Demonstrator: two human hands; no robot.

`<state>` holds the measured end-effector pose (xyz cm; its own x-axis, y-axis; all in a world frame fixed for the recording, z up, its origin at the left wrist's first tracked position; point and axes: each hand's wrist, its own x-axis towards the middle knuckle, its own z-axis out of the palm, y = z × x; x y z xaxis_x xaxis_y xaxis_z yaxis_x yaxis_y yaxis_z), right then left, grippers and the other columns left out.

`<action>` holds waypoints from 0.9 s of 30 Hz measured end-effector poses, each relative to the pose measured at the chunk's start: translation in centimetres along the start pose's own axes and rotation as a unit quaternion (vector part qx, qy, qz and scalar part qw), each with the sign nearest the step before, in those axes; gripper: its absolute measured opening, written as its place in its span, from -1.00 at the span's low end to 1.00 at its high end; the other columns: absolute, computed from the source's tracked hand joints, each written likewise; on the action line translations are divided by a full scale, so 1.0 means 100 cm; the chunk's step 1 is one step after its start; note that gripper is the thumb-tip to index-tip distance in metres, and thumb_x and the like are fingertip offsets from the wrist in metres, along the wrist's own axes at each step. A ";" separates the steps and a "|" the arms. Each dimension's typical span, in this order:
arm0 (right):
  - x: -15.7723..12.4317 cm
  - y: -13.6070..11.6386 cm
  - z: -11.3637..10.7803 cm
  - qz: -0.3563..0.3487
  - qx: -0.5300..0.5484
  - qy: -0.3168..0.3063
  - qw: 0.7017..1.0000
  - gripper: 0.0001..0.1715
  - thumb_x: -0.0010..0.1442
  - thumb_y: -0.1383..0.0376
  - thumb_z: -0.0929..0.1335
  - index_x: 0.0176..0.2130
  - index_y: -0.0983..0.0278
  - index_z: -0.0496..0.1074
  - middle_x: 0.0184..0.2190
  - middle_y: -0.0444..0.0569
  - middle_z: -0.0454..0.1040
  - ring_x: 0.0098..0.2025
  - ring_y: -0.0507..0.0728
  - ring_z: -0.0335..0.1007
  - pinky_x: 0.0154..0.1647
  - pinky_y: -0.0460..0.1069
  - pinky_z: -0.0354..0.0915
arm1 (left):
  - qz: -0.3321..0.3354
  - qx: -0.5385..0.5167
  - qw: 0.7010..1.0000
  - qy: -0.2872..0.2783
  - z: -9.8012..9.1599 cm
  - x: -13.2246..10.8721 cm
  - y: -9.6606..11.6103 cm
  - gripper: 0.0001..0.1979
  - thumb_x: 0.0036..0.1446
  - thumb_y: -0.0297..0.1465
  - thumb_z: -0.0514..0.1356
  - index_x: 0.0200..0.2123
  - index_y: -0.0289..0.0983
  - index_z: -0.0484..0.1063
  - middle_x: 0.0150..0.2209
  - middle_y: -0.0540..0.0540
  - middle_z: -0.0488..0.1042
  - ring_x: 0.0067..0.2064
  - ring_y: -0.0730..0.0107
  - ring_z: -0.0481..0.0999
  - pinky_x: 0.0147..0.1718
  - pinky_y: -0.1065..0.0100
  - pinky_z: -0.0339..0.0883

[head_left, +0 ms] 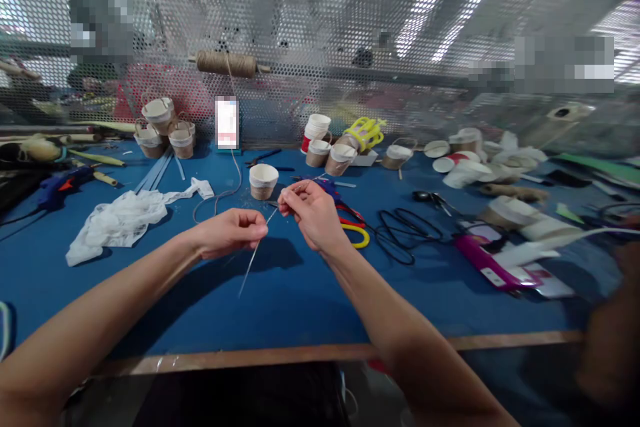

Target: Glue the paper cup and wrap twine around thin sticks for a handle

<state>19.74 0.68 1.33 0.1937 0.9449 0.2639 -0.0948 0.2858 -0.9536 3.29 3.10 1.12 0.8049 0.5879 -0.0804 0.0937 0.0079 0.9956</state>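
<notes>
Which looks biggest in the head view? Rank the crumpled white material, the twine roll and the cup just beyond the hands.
1. Crumpled white material
2. Twine roll
3. Cup, taller but much narrower

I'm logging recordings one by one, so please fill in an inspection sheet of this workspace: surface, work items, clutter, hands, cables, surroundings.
Surface: blue tabletop with a brown front edge.
Work items: thin pale strip held above the tabletop; a small cup stands upright beyond the hands.
Clutter: crumpled white material at left; yellow handle and magenta item at right.
Hands: left hand and right hand both pinch the strip.
Cables: black cable lies in loose loops beside the yellow handle.
Surroundings: perforated screen behind, with a twine roll near it.
</notes>
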 end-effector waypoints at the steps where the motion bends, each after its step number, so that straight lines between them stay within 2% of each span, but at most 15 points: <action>1: 0.000 0.002 0.000 0.000 -0.020 0.009 1.000 -0.78 -0.07 0.24 0.41 -0.47 0.29 0.30 -0.60 -0.17 0.42 -0.56 -0.03 0.32 -0.54 -0.09 0.25 | 0.000 0.112 0.993 0.047 0.001 0.000 0.002 -0.75 -0.03 -0.28 0.18 -0.57 -0.28 0.20 -0.63 0.07 0.22 -0.55 0.52 0.19 -0.51 0.43 0.06; 2: 0.000 0.005 0.001 0.003 -0.037 0.019 0.999 -0.78 -0.08 0.25 0.41 -0.48 0.29 0.30 -0.60 -0.17 0.42 -0.57 -0.03 0.32 -0.55 -0.09 0.24 | 0.005 0.232 0.967 0.103 0.002 0.000 0.005 -0.80 -0.01 -0.35 0.16 -0.57 -0.28 0.22 -0.61 0.04 0.26 -0.53 0.49 0.22 -0.49 0.41 0.08; 4: 0.001 0.011 0.003 0.020 -0.050 0.036 0.998 -0.77 -0.10 0.26 0.42 -0.50 0.30 0.29 -0.62 -0.16 0.41 -0.58 -0.03 0.31 -0.57 -0.10 0.23 | 0.023 0.431 0.879 0.202 0.003 -0.002 0.010 -0.87 -0.01 -0.47 0.11 -0.57 -0.28 0.25 -0.57 -0.04 0.32 -0.45 0.39 0.29 -0.44 0.36 0.09; 5: 0.001 0.014 0.004 0.029 -0.045 0.041 0.998 -0.77 -0.10 0.26 0.42 -0.51 0.30 0.29 -0.62 -0.16 0.41 -0.59 -0.03 0.31 -0.57 -0.10 0.23 | 0.027 0.484 0.845 0.226 0.002 -0.003 0.013 -0.88 -0.01 -0.50 0.10 -0.57 -0.29 0.26 -0.55 -0.07 0.34 -0.42 0.35 0.31 -0.42 0.35 0.10; 6: 0.001 0.015 0.006 0.038 -0.037 0.042 0.998 -0.77 -0.10 0.25 0.41 -0.50 0.30 0.29 -0.62 -0.16 0.41 -0.58 -0.03 0.31 -0.57 -0.10 0.24 | 0.023 0.500 0.836 0.226 0.001 -0.004 0.015 -0.89 -0.02 -0.50 0.10 -0.56 -0.29 0.28 -0.55 -0.08 0.35 -0.41 0.34 0.32 -0.42 0.34 0.10; 7: 0.001 0.015 0.007 0.045 -0.027 0.040 0.998 -0.77 -0.09 0.25 0.41 -0.50 0.30 0.29 -0.61 -0.16 0.41 -0.58 -0.03 0.31 -0.56 -0.10 0.24 | 0.012 0.480 0.854 0.201 -0.002 -0.005 0.017 -0.91 -0.01 -0.48 0.11 -0.54 -0.30 0.29 -0.55 -0.07 0.36 -0.43 0.35 0.32 -0.43 0.35 0.10; 8: 0.001 0.014 0.007 0.054 -0.017 0.035 0.998 -0.77 -0.09 0.24 0.41 -0.50 0.30 0.29 -0.61 -0.15 0.41 -0.58 -0.03 0.32 -0.56 -0.10 0.25 | -0.002 0.426 0.890 0.160 -0.005 -0.007 0.019 -0.90 0.00 -0.43 0.12 -0.52 -0.30 0.31 -0.57 -0.04 0.36 -0.47 0.40 0.30 -0.46 0.37 0.09; 10: 0.002 0.009 0.008 0.069 0.003 0.020 0.997 -0.75 -0.10 0.22 0.41 -0.49 0.31 0.29 -0.61 -0.15 0.41 -0.57 -0.03 0.32 -0.55 -0.10 0.26 | -0.025 0.239 0.968 0.067 -0.014 -0.010 0.020 -0.80 0.04 -0.27 0.11 -0.46 -0.31 0.34 -0.58 0.01 0.35 -0.53 0.49 0.27 -0.50 0.42 0.08; 11: 0.002 0.006 0.008 0.074 0.011 0.012 0.997 -0.74 -0.11 0.21 0.41 -0.49 0.31 0.29 -0.60 -0.15 0.41 -0.57 -0.03 0.32 -0.55 -0.10 0.26 | -0.032 0.135 0.990 0.035 -0.018 -0.011 0.020 -0.75 0.05 -0.22 0.11 -0.42 -0.31 0.35 -0.56 0.01 0.36 -0.53 0.52 0.26 -0.51 0.44 0.09; 13: 0.004 0.001 0.009 0.073 0.024 0.002 0.997 -0.73 -0.12 0.20 0.41 -0.49 0.30 0.29 -0.60 -0.16 0.41 -0.56 -0.04 0.32 -0.54 -0.10 0.26 | -0.046 -0.041 0.998 -0.008 -0.024 -0.012 0.016 -0.71 0.00 -0.18 0.17 -0.40 -0.32 0.34 -0.50 -0.01 0.39 -0.51 0.55 0.29 -0.49 0.45 0.11; 16: 0.005 -0.001 0.010 0.058 0.034 -0.001 0.998 -0.72 -0.13 0.21 0.42 -0.47 0.30 0.28 -0.59 -0.18 0.41 -0.55 -0.04 0.33 -0.51 -0.10 0.26 | -0.042 -0.172 0.983 -0.047 -0.021 -0.010 0.006 -0.70 -0.08 -0.20 0.25 -0.42 -0.32 0.30 -0.53 0.00 0.37 -0.51 0.54 0.30 -0.47 0.44 0.13; 21: 0.004 0.005 0.006 0.033 0.026 0.012 0.999 -0.75 -0.09 0.21 0.40 -0.46 0.28 0.27 -0.59 -0.21 0.40 -0.56 -0.05 0.32 -0.51 -0.09 0.26 | -0.024 -0.179 0.982 -0.058 -0.009 -0.005 -0.001 -0.66 -0.07 -0.16 0.22 -0.55 -0.30 0.20 -0.63 0.08 0.17 -0.55 0.54 0.19 -0.50 0.41 0.09; 23: 0.003 0.007 0.003 0.024 0.011 0.020 0.999 -0.77 -0.07 0.22 0.39 -0.46 0.28 0.27 -0.60 -0.20 0.40 -0.56 -0.04 0.32 -0.51 -0.09 0.26 | -0.023 -0.143 0.989 -0.044 -0.007 -0.004 0.001 -0.67 -0.02 -0.19 0.18 -0.57 -0.29 0.17 -0.63 0.08 0.15 -0.56 0.54 0.15 -0.50 0.41 0.07; 25: 0.001 0.010 -0.001 0.016 -0.011 0.031 0.999 -0.79 -0.06 0.24 0.39 -0.47 0.29 0.29 -0.60 -0.19 0.40 -0.56 -0.04 0.31 -0.52 -0.09 0.25 | -0.012 0.030 0.999 0.016 -0.005 -0.004 0.004 -0.74 0.03 -0.27 0.14 -0.57 -0.28 0.19 -0.62 0.06 0.17 -0.55 0.51 0.15 -0.48 0.39 0.05; 27: 0.001 0.013 -0.003 0.008 -0.034 0.045 0.998 -0.80 -0.06 0.26 0.40 -0.48 0.30 0.29 -0.61 -0.18 0.40 -0.57 -0.03 0.31 -0.53 -0.09 0.24 | 0.007 0.243 0.964 0.103 -0.002 -0.003 0.008 -0.83 0.03 -0.40 0.11 -0.56 -0.27 0.20 -0.59 0.03 0.20 -0.49 0.45 0.18 -0.43 0.36 0.06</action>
<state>19.94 1.08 0.02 0.2800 0.9303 0.2370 -0.0333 0.2561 -0.9661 3.01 3.08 1.95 0.6792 0.7339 -0.0058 0.3877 -0.3521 0.8519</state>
